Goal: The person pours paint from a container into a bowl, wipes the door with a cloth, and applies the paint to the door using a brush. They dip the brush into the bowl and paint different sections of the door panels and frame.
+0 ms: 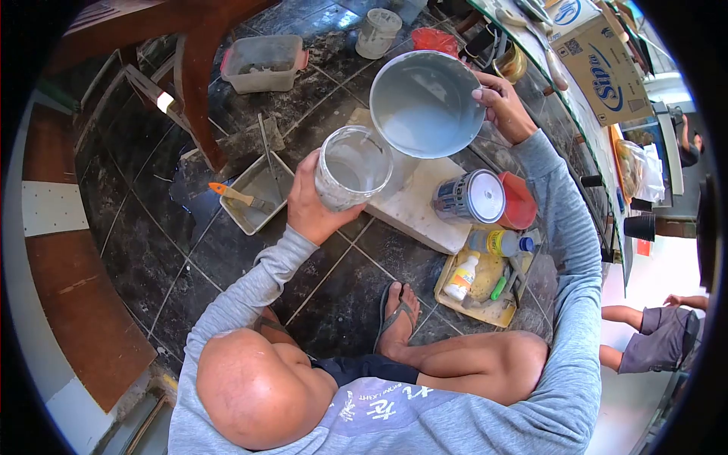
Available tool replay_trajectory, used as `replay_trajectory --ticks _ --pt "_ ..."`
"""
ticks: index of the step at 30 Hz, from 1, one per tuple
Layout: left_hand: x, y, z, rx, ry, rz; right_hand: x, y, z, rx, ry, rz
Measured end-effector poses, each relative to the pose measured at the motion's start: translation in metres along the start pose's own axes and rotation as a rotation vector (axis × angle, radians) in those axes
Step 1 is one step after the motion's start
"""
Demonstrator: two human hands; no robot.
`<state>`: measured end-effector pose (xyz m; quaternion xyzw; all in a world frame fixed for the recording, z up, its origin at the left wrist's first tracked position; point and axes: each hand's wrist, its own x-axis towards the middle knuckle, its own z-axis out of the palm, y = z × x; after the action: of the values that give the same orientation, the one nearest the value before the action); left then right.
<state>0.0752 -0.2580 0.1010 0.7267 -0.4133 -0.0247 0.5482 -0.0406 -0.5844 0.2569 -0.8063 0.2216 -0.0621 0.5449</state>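
Note:
My left hand (pixel 309 206) grips a clear plastic jar (pixel 353 167) from the side and holds it upright above the dark tiled floor. My right hand (pixel 502 106) holds a grey bucket (pixel 425 102) by its rim. The bucket is tilted toward the jar, its lip just above and behind the jar's mouth. Pale grey-white liquid lies inside the bucket. A thin whitish film shows on the jar's walls. I am squatting, with my bare knee (pixel 254 390) and a sandalled foot (pixel 398 318) below the hands.
A white slab (pixel 415 208) lies under the hands, with a lidded paint tin (pixel 470 196) and a red cup (pixel 520 201) on it. A metal tray (pixel 244 216) holding a brush (pixel 241 197) sits left. A cardboard tray (pixel 485 307) of bottles is right, and a wooden furniture leg (pixel 199 98) far left. Another person (pixel 652 334) is at the right edge.

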Motion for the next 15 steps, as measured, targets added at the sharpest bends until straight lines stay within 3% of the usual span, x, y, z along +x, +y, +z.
replay_trajectory --ticks 15 --pt "0.028 0.002 0.039 -0.060 0.001 -0.019 -0.011 -0.040 -0.008 -0.207 0.134 -0.091"
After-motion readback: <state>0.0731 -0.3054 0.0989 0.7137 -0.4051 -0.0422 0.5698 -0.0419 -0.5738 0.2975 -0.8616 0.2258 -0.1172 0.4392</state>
